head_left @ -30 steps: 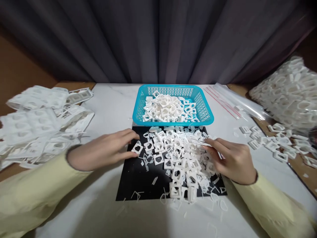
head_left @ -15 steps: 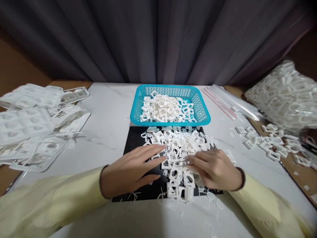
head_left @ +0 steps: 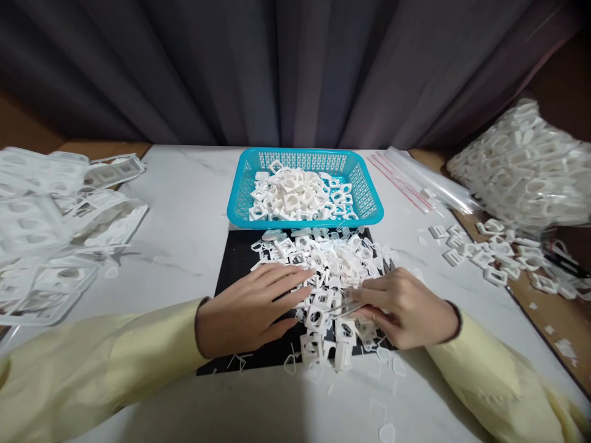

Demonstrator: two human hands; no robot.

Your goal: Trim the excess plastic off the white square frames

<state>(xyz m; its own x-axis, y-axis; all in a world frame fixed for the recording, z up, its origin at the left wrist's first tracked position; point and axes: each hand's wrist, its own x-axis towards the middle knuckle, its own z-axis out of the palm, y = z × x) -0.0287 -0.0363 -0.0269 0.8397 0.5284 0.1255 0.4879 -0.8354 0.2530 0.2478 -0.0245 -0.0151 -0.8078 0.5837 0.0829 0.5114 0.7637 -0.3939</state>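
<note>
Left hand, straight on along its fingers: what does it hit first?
Likely the white parts heaped right at the fingertips of the left hand; its height over them is unclear.

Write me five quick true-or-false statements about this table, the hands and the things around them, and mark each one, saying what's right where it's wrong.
1. The right hand holds tweezers. True.
2. The basket is red. False: the basket is blue.
3. A black mat lies under the pile of white pieces. True.
4. The left hand is inside the basket. False: the left hand is over the mat, at the left side of the pile.
5. A bulging clear bag sits at the right of the picture. True.
</note>
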